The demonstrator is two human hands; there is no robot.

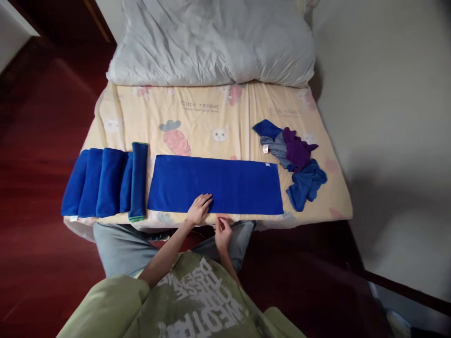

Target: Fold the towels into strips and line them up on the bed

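Left hand (200, 209): your fingers lie flat, close together
Right hand (222, 232): your fingers curl; can't tell if holding
Blue cloth (232, 183), frame centre: could crease if you drag your palm

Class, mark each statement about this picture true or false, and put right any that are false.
1. The left hand rests on the flat blue cloth. True.
2. The purple cloth lies to the left of the flat blue cloth. False: the purple cloth lies to its right, among other crumpled cloths.
3. A white label shows near the flat blue cloth's far right corner. True.
4. The right hand lies spread on the pale quilt. False: its fingers are curled, near the flat blue cloth's near edge.
5. The row of blue bundles lies left of the flat blue cloth. True.
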